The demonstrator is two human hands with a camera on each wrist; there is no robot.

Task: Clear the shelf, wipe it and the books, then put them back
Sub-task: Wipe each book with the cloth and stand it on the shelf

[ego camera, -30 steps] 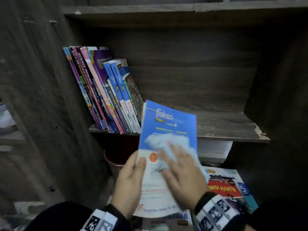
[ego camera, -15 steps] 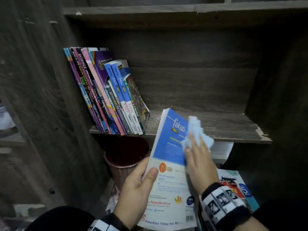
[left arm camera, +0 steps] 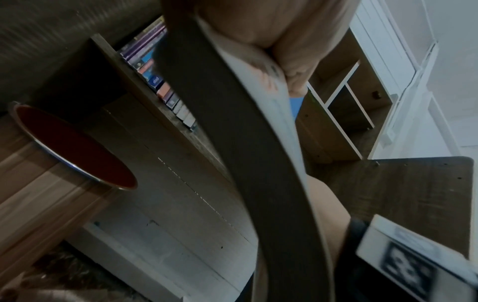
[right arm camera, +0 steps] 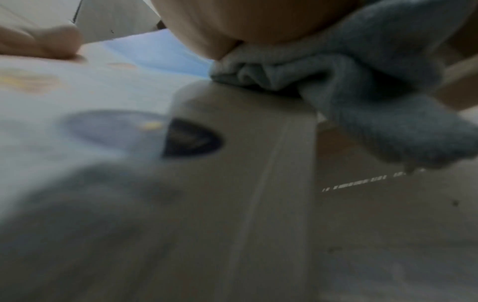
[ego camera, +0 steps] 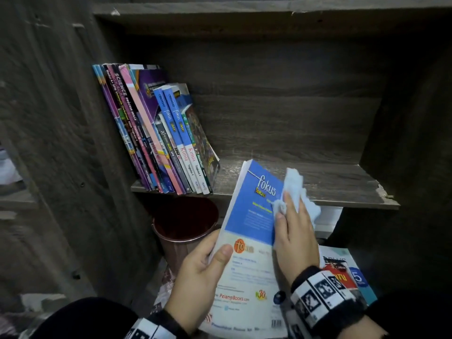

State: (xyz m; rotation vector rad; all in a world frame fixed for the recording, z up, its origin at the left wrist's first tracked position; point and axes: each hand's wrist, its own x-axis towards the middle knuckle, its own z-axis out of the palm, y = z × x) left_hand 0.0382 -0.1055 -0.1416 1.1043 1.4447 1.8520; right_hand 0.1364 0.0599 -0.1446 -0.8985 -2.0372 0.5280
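Observation:
A blue and white "fokus" book [ego camera: 247, 216] is held tilted in front of the shelf board [ego camera: 330, 182]. My left hand [ego camera: 215, 255] grips its left edge, thumb on the cover; in the left wrist view the fingers [left arm camera: 284, 30] curl round the book's edge [left arm camera: 258, 163]. My right hand [ego camera: 293, 231] lies with straight fingers on a pale blue cloth [ego camera: 293, 184], pressing it against the cover's right side. The cloth [right arm camera: 362, 81] bunches under the hand and hangs past the book's edge. A row of books [ego camera: 159, 133] leans left at the shelf's left end.
A dark red bin [ego camera: 183, 221] stands under the shelf on the left, also in the left wrist view as the bin [left arm camera: 72, 143]. More books [ego camera: 347, 272] lie low on the right, and a white stack [ego camera: 327, 216] sits under the board. Wooden walls close both sides.
The book has tipped more upright and turned its cover leftward. My right hand slid the cloth from the cover's middle up to its upper right edge. The left hand kept its hold.

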